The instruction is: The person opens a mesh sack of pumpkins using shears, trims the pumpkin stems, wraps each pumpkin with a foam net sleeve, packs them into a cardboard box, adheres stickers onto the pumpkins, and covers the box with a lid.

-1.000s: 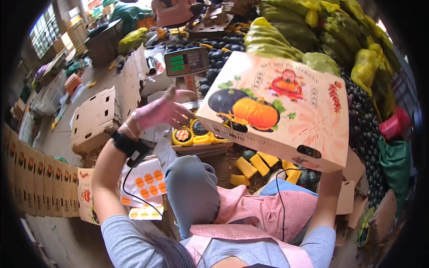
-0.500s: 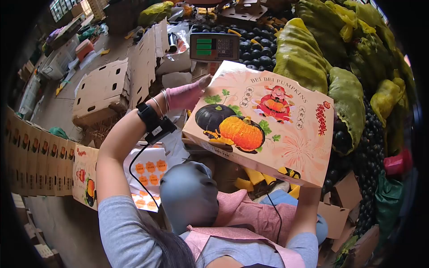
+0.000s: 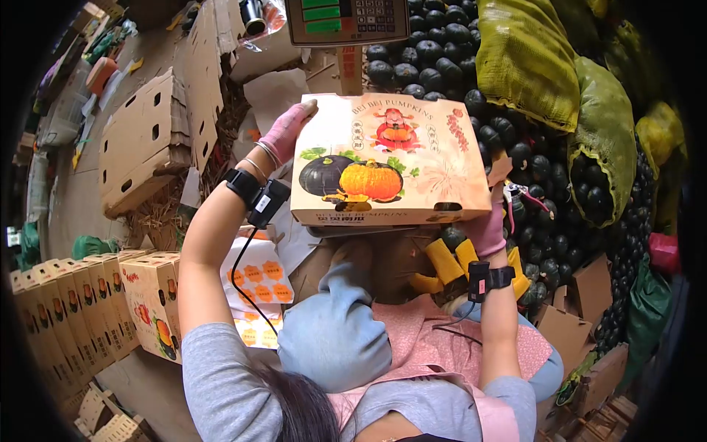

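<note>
A closed cardboard pumpkin box (image 3: 442, 173), printed "BEI BEI PUMPKINS", sits in front of me between both hands. My left hand (image 3: 286, 134), in a pink glove, grips its left side with the thumb near the top far corner. Against the right near side presses my right hand (image 3: 487, 230), also pink-gloved, its fingers partly hidden by the box. Below the box's near edge shows a dark flat surface (image 3: 346, 231); whether the box rests on it, I cannot tell. Just beyond stands a digital scale display (image 3: 347, 20).
Several printed boxes (image 3: 151, 306) stand in a row at left. Orange sticker sheets (image 3: 258, 276) lie beside my knee. Dark green pumpkins (image 3: 541, 173) pile up at right with yellow-green mesh sacks (image 3: 523, 66). Yellow gloves (image 3: 445, 265) and pink-handled pruners (image 3: 526, 195) lie near my right hand.
The box has gone from tilted to nearly level and has shifted left in view. My right hand, hidden before, now shows at its right side. The view has tipped downward.
</note>
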